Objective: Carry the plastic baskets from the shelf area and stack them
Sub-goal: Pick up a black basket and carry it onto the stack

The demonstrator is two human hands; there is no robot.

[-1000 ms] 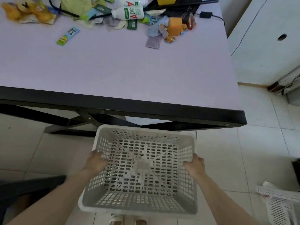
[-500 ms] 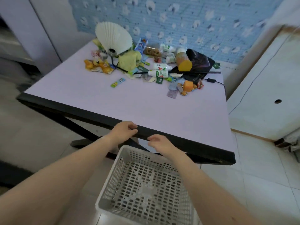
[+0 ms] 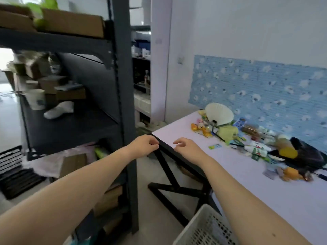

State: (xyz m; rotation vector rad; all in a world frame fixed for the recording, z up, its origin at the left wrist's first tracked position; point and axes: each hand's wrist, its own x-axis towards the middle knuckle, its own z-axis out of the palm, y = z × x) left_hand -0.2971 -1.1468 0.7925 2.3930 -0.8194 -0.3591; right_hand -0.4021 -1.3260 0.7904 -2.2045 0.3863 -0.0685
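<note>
A white perforated plastic basket (image 3: 203, 228) sits on the floor at the bottom, beside the table, with my right forearm crossing over it. Both my hands are raised in front of me and hold nothing. My left hand (image 3: 144, 145) has loosely curled fingers at the near corner of the table. My right hand (image 3: 188, 147) hovers over the table's dark edge, fingers relaxed and slightly bent. A dark metal shelf unit (image 3: 122, 89) stands to the left, its upright post just behind my left forearm.
The lilac table (image 3: 256, 183) with black crossed legs carries a white fan, bottles, snack packets and a black bag at its far side. The shelves hold cardboard boxes and cups. Black crates (image 3: 12, 170) lie on the floor at far left. A doorway opens beyond the shelf.
My hands let go of the white basket, which now rests on the floor, and rose to table height. My view swung up and left, bringing the shelf unit into sight.
</note>
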